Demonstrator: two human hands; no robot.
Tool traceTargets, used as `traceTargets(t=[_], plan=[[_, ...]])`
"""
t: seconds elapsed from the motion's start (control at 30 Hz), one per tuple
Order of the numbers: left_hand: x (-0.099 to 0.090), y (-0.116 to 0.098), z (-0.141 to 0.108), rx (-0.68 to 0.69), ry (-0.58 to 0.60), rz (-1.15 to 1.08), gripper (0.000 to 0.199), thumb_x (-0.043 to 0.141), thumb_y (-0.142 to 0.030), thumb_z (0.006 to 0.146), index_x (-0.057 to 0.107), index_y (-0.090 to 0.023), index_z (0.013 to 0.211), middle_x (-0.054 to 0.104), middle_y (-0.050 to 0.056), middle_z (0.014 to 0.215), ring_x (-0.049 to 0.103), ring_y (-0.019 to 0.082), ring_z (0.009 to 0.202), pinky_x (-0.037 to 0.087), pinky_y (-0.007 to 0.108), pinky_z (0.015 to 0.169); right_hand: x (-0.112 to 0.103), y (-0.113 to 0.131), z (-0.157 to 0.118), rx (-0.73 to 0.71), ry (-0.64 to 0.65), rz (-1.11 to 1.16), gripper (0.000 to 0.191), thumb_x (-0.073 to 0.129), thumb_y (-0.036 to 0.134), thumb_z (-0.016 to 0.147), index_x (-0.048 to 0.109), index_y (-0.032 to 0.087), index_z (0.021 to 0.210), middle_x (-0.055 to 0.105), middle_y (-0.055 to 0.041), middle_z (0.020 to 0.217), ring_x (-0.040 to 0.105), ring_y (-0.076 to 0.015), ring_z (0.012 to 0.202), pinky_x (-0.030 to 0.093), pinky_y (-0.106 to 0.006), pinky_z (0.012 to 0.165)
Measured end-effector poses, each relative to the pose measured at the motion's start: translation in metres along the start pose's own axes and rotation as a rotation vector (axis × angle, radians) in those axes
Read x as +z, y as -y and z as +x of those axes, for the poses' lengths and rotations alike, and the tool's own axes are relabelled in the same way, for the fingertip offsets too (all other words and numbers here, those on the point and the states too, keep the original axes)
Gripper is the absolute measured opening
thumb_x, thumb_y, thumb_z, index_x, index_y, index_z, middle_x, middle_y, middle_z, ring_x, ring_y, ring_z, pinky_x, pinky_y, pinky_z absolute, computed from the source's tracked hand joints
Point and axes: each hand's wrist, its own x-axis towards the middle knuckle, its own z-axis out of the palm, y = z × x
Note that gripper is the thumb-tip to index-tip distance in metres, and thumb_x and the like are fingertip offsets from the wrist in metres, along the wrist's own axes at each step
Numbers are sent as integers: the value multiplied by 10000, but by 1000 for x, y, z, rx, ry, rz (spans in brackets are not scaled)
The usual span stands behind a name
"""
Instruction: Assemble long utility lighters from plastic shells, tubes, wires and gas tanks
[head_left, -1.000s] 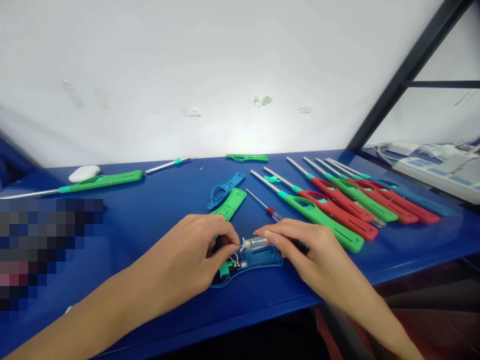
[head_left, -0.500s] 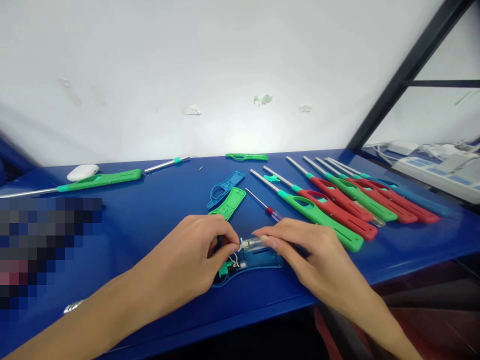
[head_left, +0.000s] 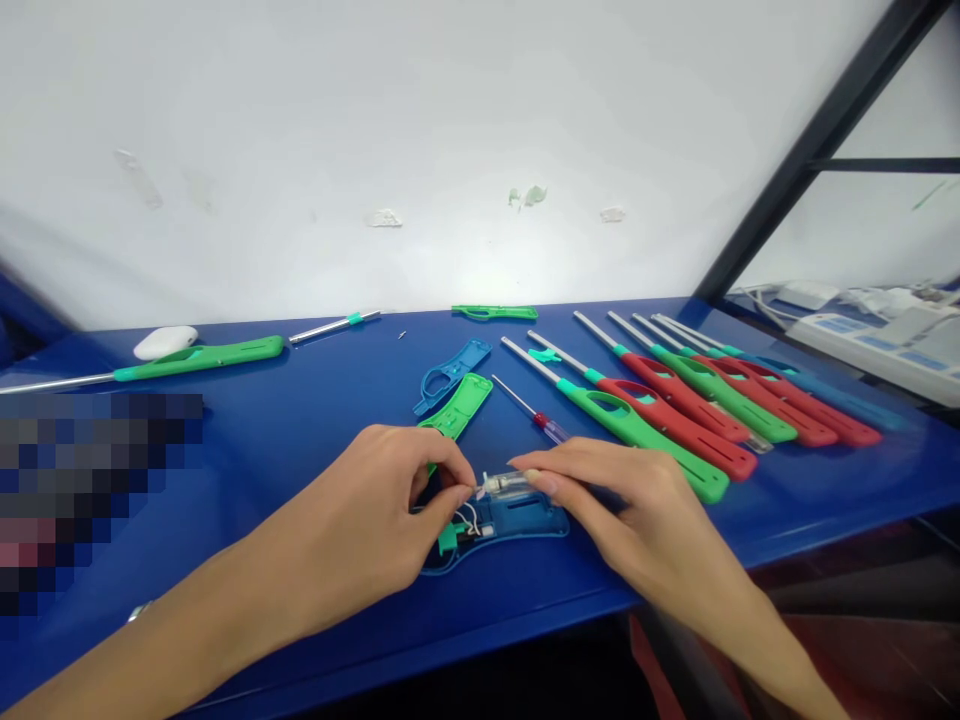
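Note:
Near the table's front edge lies an open blue handle shell (head_left: 525, 518) with a green trigger piece (head_left: 450, 538) and thin white wires inside. Just above the shell, my right hand (head_left: 607, 490) pinches a clear fuel tank (head_left: 510, 485) by its right end. At the tank's left end, the thumb and index finger of my left hand (head_left: 405, 490) pinch a small white part, mostly hidden by the fingertips. Behind my hands are a green half shell (head_left: 463, 402), a blue half shell (head_left: 454, 372) and a screwdriver (head_left: 551, 428).
Several long lighters with red, green and blue handles, such as a green one (head_left: 645, 435), lie to the right. At the left are another green lighter (head_left: 202, 357), a white case (head_left: 166, 343) and a metal tube (head_left: 330, 328). A power strip (head_left: 877, 350) sits far right.
My left hand has shifted very slightly left, its fingertips now a little off the tank's end. The tank and my right hand have moved barely to the right.

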Motion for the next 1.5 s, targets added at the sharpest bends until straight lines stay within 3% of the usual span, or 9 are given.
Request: traceTargets(t=[0.33, 0.67, 0.93, 1.13, 1.3, 1.43, 1.5], plan=[[3, -2, 1, 56, -36, -17, 271, 600, -325, 997, 784, -248, 815, 505, -45, 564, 407, 132, 514, 310, 278, 488, -1, 0, 1, -49, 4, -22, 244, 664, 116, 1089, 885, 217, 1110, 912, 8, 1131, 881, -188, 1000, 661, -245, 1017], [6, 1, 1, 55, -19, -51, 261, 599, -307, 999, 802, -232, 852, 652, -24, 641, 485, 120, 546, 360, 240, 484, 1, 0, 0, -111, -8, -61, 229, 667, 110, 1092, 884, 180, 1114, 914, -5, 1122, 877, -165, 1010, 634, -193, 1040], [1, 2, 3, 49, -35, -30, 234, 656, -325, 1000, 833, -275, 856, 622, -51, 597, 448, 120, 518, 306, 254, 468, -1, 3, 2, -8, -19, -36, 235, 676, 133, 1077, 881, 248, 1087, 915, 38, 1093, 888, -197, 982, 694, -251, 932], [5, 3, 1, 60, -41, -15, 230, 643, -309, 1003, 811, -277, 851, 575, -59, 575, 420, 120, 493, 302, 268, 481, 0, 3, 1, 1, 6, -11, 227, 669, 158, 1091, 867, 268, 1082, 911, 41, 1115, 880, -208, 1003, 677, -285, 974], [7, 3, -1, 67, -41, 14, 236, 640, -291, 1027, 821, -270, 877, 662, -41, 693, 469, 117, 541, 356, 272, 538, 1, 3, 3, 43, 63, 18, 225, 619, 191, 1141, 825, 282, 1136, 888, 54, 1148, 835, -160, 1049, 602, -251, 1038], [5, 3, 1, 92, -31, 27, 265, 621, -289, 1052, 837, -272, 900, 720, -35, 778, 499, 111, 553, 374, 274, 541, 0, 1, 2, 109, 86, 60, 107, 760, 270, 1083, 818, 325, 1155, 849, 54, 1045, 764, -156, 839, 595, -246, 762], [3, 4, 1, 108, -21, 33, 267, 621, -296, 1057, 849, -282, 919, 742, -30, 810, 558, 118, 592, 402, 276, 564, -1, -1, 1, 123, 100, 72, 144, 826, 250, 1031, 828, 329, 1151, 819, 52, 974, 685, -150, 711, 559, -251, 657]])
